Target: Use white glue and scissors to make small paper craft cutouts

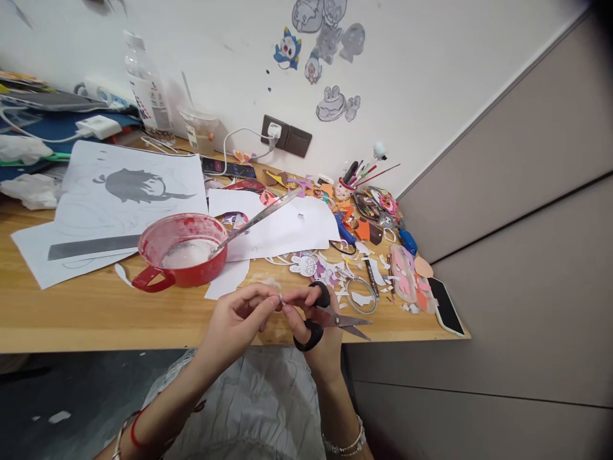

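Black-handled scissors (339, 320) hang on the fingers of my right hand (311, 319), their blades parted and pointing right, away from my other hand. My left hand (246, 310) is closed in a pinch. Between its fingertips and those of my right hand is a tiny pale piece (281, 298), perhaps paper, too small to make out fully. Both hands are just above the table's front edge. Just behind them lies a paper rabbit cutout (304, 265) among white scraps. To the left stands a red handled bowl (198, 275) with a white paste and a metal utensil (258, 220) leaning in it.
Paper sheets (287, 223) and a drawing (129, 160) cover the table's left and middle. A roll of tape (361, 295), a white phone (447, 306) and coloured scraps lie right. A pen cup (345, 190), bottle (148, 89) and plastic cup (201, 131) stand along the wall.
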`<state>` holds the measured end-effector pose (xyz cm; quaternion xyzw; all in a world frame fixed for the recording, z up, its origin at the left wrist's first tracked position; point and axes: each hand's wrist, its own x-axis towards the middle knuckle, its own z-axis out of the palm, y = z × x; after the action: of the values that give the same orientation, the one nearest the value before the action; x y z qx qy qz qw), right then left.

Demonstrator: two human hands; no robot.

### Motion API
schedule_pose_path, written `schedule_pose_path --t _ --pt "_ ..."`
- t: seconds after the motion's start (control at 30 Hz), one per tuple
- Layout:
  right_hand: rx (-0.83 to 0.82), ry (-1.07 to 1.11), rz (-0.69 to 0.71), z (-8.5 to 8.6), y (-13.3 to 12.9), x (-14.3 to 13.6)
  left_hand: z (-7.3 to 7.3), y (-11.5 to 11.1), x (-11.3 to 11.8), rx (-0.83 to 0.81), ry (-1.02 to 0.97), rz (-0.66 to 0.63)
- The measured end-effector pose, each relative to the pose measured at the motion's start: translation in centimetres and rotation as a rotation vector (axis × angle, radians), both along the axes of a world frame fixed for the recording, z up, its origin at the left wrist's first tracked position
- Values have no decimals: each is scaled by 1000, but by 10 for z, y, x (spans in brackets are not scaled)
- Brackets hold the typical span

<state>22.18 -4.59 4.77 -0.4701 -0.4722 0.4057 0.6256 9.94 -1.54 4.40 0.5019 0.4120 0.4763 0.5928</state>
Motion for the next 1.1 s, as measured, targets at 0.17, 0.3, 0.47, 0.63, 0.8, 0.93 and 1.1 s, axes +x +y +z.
schedule_pose_path --t 0.17,0.3,0.47,0.63,0.8,0.93,1.1 --pt "9 -35 -3 0 0 2 -2 1 -2 10 -1 -67" --pt "59 -68 16 -3 -1 6 -6 1 -5 -53 -33 -136" --pt "122 -50 79 -4 -2 9 -8 1 -7 -80 -82 -165" --pt "141 -42 92 -3 -2 7 -5 -2 -7 -24 -90 -128" --pt "154 -33 93 -2 -4 3 -3 -6 -7 90 33 -60" --pt "159 -66 23 -1 -3 1 -7 -7 -9 164 113 -27" --pt "98 -19 -11 -6 -4 -2 -10 -9 -10 178 138 -17"
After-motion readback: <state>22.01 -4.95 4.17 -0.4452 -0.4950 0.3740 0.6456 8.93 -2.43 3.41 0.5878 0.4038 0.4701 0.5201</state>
